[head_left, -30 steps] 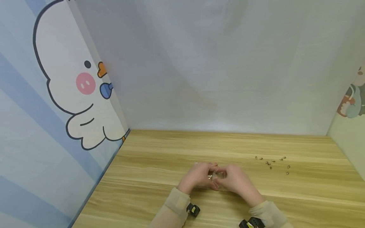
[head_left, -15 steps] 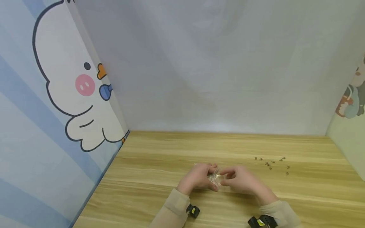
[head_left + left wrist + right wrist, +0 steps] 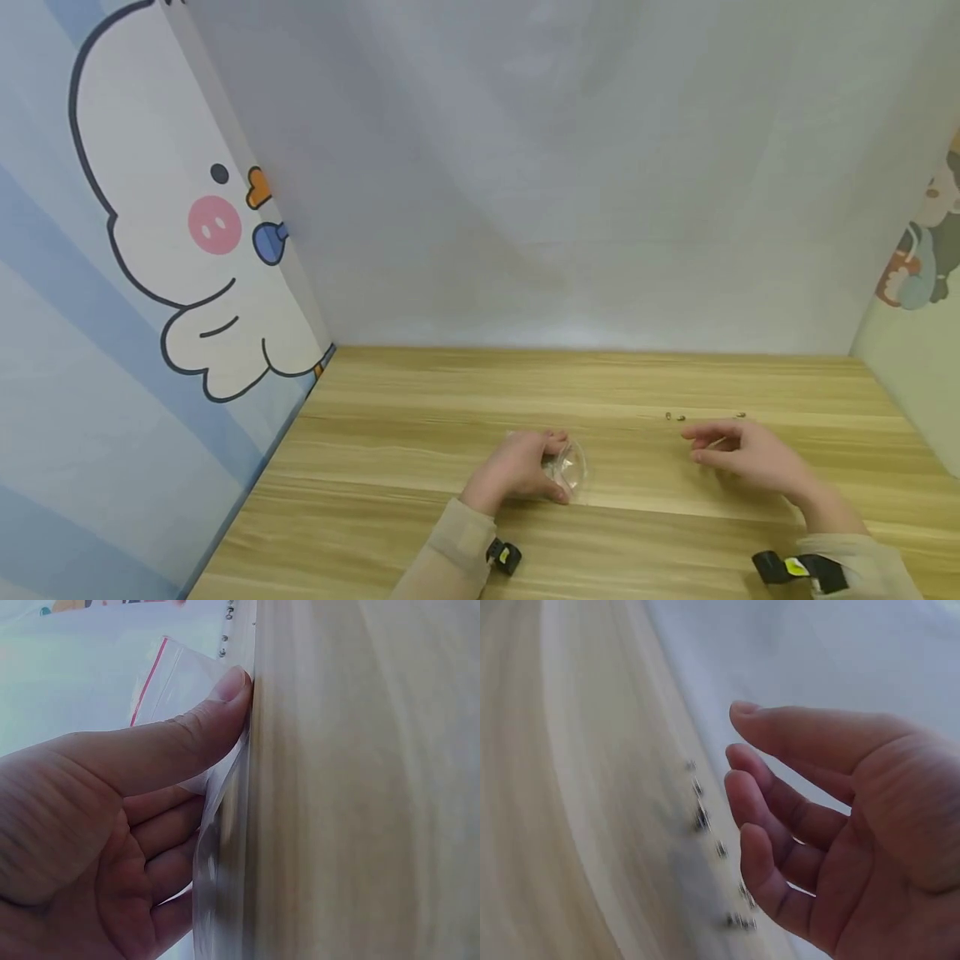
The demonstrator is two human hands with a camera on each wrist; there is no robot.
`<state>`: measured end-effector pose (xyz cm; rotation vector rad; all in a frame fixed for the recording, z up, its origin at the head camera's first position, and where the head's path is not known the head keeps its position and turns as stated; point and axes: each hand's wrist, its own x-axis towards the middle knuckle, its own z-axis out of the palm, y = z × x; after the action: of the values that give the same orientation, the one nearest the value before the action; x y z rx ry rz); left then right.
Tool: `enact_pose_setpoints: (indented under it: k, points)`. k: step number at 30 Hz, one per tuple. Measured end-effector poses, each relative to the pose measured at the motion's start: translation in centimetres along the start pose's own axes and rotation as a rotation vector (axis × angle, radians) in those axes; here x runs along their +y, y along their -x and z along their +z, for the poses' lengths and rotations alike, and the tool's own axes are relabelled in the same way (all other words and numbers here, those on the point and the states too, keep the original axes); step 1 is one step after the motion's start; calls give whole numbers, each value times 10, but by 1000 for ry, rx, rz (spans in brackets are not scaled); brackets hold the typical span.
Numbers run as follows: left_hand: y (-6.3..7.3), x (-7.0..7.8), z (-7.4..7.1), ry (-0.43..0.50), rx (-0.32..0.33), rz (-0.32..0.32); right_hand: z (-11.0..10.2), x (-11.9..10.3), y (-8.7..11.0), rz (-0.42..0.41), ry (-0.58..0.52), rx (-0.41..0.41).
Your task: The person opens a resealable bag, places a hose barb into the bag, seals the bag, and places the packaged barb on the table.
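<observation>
My left hand holds a clear plastic zip bag upright at the tabletop, thumb on one side and fingers on the other. In the left wrist view the bag's mouth carries a red seal line, and the fingers behind it are partly hidden. My right hand hovers over the right of the table, fingers loosely curved, thumb apart from them, nothing between. Several small shiny metal pieces lie below it in the right wrist view; in the head view this hand covers most, leaving a few metal pieces showing.
The wood-grain table reaches back to a pale grey wall covering. A cartoon-printed panel borders the left side, and another printed panel stands at the right.
My right hand has left the bag's mouth and moved right, over the metal pieces. The left hand stays in place with the bag, whose mouth now shows more.
</observation>
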<state>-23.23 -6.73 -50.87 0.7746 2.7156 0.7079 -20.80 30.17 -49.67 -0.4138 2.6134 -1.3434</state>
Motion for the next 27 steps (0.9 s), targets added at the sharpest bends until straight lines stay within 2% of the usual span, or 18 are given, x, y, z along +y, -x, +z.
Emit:
enact_pose_setpoints:
  k: [6,9,12,17,27]
  points:
    - [1,0,-1,-28,5,3,-28,35,16,-4,42,145]
    - [1,0,-1,-36,6,4,-36,47,21,20,58,175]
    - [1,-1,0,-28,6,3,-40,55,26,54,86,185]
    - [1,0,-1,-21,4,0,-42,62,30,46,118,171]
    - [1,0,-1,-44,6,2,-40,63,30,54,178,145]
